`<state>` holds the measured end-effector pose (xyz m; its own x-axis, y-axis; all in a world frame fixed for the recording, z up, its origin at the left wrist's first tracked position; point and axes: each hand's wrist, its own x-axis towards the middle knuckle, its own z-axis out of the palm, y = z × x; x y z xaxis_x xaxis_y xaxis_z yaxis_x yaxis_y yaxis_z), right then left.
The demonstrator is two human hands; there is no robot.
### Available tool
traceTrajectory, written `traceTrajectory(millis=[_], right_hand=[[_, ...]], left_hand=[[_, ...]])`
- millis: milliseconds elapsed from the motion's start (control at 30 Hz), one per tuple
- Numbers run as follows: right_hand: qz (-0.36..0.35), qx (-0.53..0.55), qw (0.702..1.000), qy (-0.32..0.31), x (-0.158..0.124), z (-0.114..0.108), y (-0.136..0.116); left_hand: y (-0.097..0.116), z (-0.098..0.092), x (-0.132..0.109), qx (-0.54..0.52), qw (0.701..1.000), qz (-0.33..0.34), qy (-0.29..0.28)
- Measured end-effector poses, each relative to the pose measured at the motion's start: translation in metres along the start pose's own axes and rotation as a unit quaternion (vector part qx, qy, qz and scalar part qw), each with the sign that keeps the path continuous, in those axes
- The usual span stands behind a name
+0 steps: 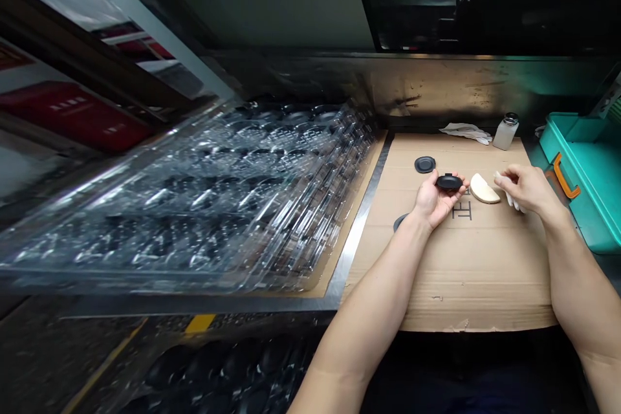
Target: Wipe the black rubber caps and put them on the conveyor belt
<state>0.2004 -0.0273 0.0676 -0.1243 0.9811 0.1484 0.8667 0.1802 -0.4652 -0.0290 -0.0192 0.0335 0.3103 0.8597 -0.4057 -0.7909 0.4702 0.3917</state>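
My left hand (433, 200) is palm up over the cardboard sheet (460, 272), its fingers closed on a black round cap (449, 182). My right hand (526, 186) is curled to the right of it, pinching a small white cloth (514, 199). Between the two hands a cream, half-moon pad (484, 189) lies on the cardboard. A second black cap (425, 164) rests flat just beyond my left hand. A third dark cap (399, 222) shows partly beside my left wrist.
A stack of clear plastic blister trays (204, 194) fills the left of the bench. A teal bin (589, 174) with an orange handle stands at the right. A small white bottle (505, 132) and a crumpled white glove (466, 132) lie at the cardboard's far edge.
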Motion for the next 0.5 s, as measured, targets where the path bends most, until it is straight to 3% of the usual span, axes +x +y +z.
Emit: traceTrajectory(millis=[133,233,333,500], right_hand=[[-0.076,0.093,0.981,0.155,0.002,0.035,-0.021],[-0.04,0.098,0.972,0.208,0.003,0.067,-0.033],[-0.025,0.083,0.976,0.202,-0.002,0.09,-0.045],[-0.173,0.076,0.973,0.129,-0.012,0.102,-0.056]], left_hand=[[-0.014,0.003,0.0,0.047,0.999,0.021,-0.016],[-0.028,0.007,0.001,0.052,0.997,0.035,-0.038],[-0.038,0.009,0.003,0.039,0.997,0.052,-0.037],[-0.033,0.004,0.006,0.029,0.997,0.064,-0.022]])
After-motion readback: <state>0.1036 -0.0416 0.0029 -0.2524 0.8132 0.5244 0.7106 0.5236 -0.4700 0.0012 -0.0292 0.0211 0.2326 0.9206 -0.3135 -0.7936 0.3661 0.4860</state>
